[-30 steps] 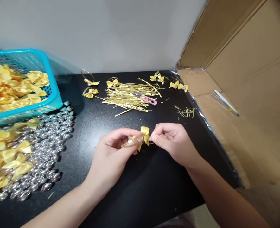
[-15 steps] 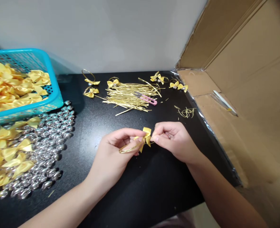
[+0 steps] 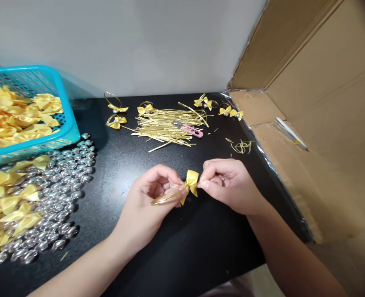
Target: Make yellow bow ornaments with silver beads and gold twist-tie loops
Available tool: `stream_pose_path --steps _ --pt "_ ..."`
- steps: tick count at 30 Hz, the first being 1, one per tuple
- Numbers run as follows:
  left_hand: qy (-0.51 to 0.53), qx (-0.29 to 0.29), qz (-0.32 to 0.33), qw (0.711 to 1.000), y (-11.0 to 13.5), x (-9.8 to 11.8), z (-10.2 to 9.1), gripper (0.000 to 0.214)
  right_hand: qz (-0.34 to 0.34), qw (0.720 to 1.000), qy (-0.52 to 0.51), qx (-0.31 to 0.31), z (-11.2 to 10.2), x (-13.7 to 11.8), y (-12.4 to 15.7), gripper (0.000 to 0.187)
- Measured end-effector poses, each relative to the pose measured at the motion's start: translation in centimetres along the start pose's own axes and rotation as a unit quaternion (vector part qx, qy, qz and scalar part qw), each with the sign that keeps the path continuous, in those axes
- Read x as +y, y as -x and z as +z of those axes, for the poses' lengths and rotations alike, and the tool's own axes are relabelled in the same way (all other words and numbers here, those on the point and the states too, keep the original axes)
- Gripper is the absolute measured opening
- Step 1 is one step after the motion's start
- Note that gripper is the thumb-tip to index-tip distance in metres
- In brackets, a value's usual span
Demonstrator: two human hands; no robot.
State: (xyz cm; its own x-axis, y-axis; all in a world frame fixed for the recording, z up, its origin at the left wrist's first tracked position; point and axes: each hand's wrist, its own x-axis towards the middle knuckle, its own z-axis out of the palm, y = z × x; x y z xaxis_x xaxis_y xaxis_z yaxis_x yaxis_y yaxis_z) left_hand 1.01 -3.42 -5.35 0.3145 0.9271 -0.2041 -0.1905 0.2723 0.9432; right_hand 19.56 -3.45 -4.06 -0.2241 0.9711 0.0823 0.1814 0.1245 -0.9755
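Thumb and fingers of my left hand point(image 3: 157, 192) are closed on a yellow ribbon bow point(image 3: 191, 181) and a loop of gold twist tie point(image 3: 164, 199) that runs back over the palm side. Just right of the bow, my right hand point(image 3: 227, 183) pinches at the bow's centre, apparently on the thin end of the tie. Its fingertips mostly cover that end. Both hands are above the black tabletop point(image 3: 167, 251), and the bow stands tilted between them.
A blue basket point(image 3: 66, 111) of yellow bows stands at left, with silver beads point(image 3: 74, 173) and loose bows before it. Gold ties point(image 3: 167, 128) lie behind my hands under pink-handled snips point(image 3: 191, 130). Finished-looking bow loops point(image 3: 117, 121), tie scraps point(image 3: 242, 146) and cardboard point(image 3: 281, 152) surround these.
The bow has turned slightly and shows more between my hands, as my left fingertips have shifted a little left. The right hand keeps its pinch. The whole view has shifted slightly.
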Motion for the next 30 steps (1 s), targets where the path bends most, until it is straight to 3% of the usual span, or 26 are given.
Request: stream_pose_path --steps 11,30 --pt "0.008 0.001 -0.057 0.998 -0.29 0.09 -0.03 0.009 -0.065 0.993 0.097 -0.008 -0.50 -0.28 0.20 0.020" --pt "0.052 -0.022 -0.092 0.994 -0.42 0.17 -0.05 0.008 -0.048 0.997 0.057 -0.022 -0.40 -0.16 0.09 0.020"
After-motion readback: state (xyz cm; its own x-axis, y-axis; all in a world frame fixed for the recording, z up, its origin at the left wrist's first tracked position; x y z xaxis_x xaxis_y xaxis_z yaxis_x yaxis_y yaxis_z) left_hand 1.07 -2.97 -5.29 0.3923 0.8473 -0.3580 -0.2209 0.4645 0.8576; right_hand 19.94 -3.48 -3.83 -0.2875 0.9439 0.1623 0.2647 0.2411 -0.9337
